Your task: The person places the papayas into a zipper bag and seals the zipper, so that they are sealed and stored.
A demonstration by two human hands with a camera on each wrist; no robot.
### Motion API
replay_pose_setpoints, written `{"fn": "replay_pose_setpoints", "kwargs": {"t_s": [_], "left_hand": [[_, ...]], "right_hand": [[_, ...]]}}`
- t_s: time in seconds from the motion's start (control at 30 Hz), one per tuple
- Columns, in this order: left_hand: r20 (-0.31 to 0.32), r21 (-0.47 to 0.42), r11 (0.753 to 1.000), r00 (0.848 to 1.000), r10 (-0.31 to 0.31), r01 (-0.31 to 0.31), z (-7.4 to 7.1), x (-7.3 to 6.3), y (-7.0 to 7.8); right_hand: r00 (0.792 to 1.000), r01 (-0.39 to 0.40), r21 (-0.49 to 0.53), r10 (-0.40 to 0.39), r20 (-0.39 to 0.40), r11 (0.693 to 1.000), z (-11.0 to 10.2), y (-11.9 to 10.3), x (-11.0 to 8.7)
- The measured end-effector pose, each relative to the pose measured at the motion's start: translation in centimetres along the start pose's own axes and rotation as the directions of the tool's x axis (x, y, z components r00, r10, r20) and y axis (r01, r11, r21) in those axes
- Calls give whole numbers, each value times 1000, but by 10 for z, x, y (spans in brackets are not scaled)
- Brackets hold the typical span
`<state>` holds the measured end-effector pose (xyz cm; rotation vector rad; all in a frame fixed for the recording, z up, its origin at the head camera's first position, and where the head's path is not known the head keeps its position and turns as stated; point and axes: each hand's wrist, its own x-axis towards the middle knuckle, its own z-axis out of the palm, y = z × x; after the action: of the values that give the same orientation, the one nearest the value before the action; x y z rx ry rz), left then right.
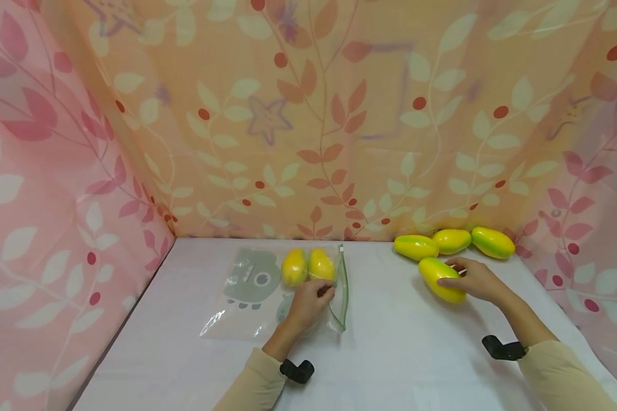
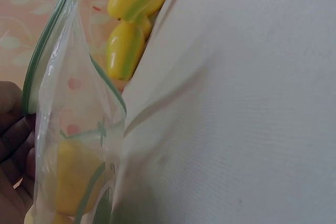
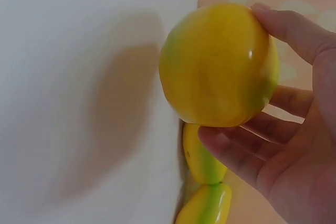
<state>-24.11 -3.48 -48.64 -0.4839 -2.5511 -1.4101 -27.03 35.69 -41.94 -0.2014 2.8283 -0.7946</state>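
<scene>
On white table, right hand gripping mango lying diagonally, left hand pinching zip bag mouth.

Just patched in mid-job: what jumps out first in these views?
The glossy yellow-green plastic mangoes: three lie in a row by the back curtain on the right, and the right hand has its grip round a fourth mango just in front of them. At centre, the left hand pinches the green-zippered mouth of a clear plastic zip bag lying on the white table, with two yellow mangoes already inside it.
</scene>
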Motion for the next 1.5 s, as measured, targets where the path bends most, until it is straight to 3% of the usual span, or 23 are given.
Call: {"fn": "replay_pose_setpoints", "kwargs": {"t_s": [0.3,0.6,1.17,1.5], "left_hand": [[-14,6,1000,1000,20,-20,2,-1,1],[18,7,1000,1000,-14,14,-1,0,6],[35,-13,1000,999,-18,18,2,0,8],[20,12,1000,1000,-3,3,4,3,8]], "right_hand": [[1000,29,42,-29,0,999,16,-22,9],[999,51,90,-52,4,995,36,-50,24],[994,105,192,-106,-7,976,75,-78,45],[996,74,209,-84,36,975,93,-100,52]]}}
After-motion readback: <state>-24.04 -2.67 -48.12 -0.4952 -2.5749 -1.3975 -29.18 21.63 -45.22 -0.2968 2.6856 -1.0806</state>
